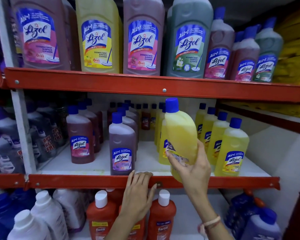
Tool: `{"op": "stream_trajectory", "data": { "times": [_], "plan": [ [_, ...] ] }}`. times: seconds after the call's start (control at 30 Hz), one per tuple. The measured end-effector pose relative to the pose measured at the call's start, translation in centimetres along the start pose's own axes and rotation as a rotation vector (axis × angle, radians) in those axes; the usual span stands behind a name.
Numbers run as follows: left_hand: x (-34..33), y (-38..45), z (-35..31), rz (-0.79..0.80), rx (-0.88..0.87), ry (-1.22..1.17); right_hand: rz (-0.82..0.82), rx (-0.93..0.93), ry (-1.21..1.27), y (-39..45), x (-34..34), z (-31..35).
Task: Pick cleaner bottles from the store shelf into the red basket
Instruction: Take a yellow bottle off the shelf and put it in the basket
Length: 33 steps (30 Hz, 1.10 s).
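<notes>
My right hand [191, 168] grips a yellow cleaner bottle [180, 129] with a blue cap, tilted left and lifted off the middle shelf in front of the row of yellow bottles [231, 148]. My left hand [139, 189] rests with its fingers curled over the red front rail of the middle shelf [76, 181], just below a purple bottle [122, 144]. A pinkish-red bottle [80, 135] stands further left. The red basket is not in view.
Large cleaner bottles [99, 35] line the top shelf above a red rail [111, 84]. Orange bottles with white caps [161, 217] and white jugs [47, 210] fill the bottom shelf. Dark bottles [5, 141] crowd the left bay. A white side wall [280, 153] closes the right.
</notes>
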<state>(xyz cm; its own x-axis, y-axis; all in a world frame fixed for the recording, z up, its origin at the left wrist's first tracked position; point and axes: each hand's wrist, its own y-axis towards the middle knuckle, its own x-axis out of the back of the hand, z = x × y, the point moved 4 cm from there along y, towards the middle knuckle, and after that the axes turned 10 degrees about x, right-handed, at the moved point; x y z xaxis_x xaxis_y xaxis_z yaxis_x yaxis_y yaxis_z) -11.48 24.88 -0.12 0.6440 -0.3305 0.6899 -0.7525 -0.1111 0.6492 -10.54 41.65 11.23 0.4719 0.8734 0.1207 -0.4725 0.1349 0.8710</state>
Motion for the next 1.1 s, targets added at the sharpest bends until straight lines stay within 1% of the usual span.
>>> {"op": "stream_trajectory", "data": {
  "times": [0.1,0.13,0.2,0.33,0.5,0.6,0.7,0.83,0.87,0.93,0.97,1.0,1.1],
  "plan": [
    [0.0,0.0,0.1,0.001,0.008,-0.019,0.172,-0.238,0.572,0.3,0.3,-0.3],
    [0.0,0.1,0.1,-0.001,0.011,-0.028,0.227,-0.309,0.714,0.2,0.2,-0.4],
    [0.1,0.2,0.0,-0.001,0.024,-0.044,0.298,-0.432,0.920,0.1,0.0,-0.6],
    [0.5,0.7,-0.2,0.083,0.074,-0.040,0.412,-0.542,1.138,0.1,-0.3,-0.3],
    [0.8,0.8,-0.5,0.130,0.118,-0.019,0.574,-0.552,1.348,-0.4,-0.6,0.6],
    [0.7,0.8,-0.5,0.146,0.143,-0.004,0.637,-0.521,1.406,-1.1,-0.4,1.0],
    [0.9,0.6,-0.7,0.173,0.167,0.005,0.642,-0.511,1.414,-1.6,0.0,0.9],
    [1.1,0.7,-0.8,0.263,0.219,-0.074,0.617,-0.454,1.289,-1.5,1.2,0.9],
    [1.6,0.9,-0.9,0.314,0.244,-0.127,0.602,-0.434,1.234,-1.4,1.5,0.7],
    [3.6,1.4,-1.3,0.396,0.306,-0.323,0.578,-0.409,1.116,-1.3,2.2,0.2],
    [4.9,1.5,-1.5,0.393,0.328,-0.435,0.568,-0.407,1.059,-1.3,2.4,-0.1],
    [6.5,1.6,-1.9,0.357,0.327,-0.525,0.550,-0.411,1.003,-1.3,2.6,-0.5],
    [11.5,1.6,-4.0,0.243,0.228,-0.719,0.482,-0.420,0.900,-1.9,2.9,-1.0]
  ]
}}
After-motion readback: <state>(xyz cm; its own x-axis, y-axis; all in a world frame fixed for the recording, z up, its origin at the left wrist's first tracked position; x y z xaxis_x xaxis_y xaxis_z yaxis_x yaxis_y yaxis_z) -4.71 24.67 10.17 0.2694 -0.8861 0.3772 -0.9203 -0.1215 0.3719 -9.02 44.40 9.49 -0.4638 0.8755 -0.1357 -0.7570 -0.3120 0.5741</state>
